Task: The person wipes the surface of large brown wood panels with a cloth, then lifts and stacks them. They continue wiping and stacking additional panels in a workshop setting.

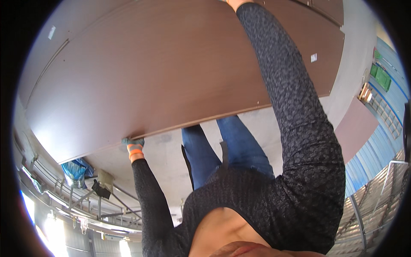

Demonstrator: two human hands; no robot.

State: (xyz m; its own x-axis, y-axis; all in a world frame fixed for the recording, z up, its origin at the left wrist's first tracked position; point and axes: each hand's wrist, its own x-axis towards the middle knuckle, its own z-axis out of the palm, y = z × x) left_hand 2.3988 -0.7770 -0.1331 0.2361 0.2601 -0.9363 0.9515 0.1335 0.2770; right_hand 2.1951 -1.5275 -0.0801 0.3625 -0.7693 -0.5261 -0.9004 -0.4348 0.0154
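A large flat brown panel [171,77] spreads across the upper part of the head view, its long near edge slanting up to the right in front of my legs. At that edge, toward its left end, my left hand [134,144] is closed on the board; it wears a grey glove with an orange cuff. My right arm reaches far forward over the panel. Only the wrist and a bit of my right hand [233,3] show at the top rim, so its fingers are out of sight. A small white label [314,57] sticks to the panel's right part.
More brown board [327,9] lies beyond the far edge. At left, a blue plastic bag [76,172] hangs near metal rails [100,210]. To the right are a brown sheet [356,128] by a blue wall [366,169] and a green crate [381,78].
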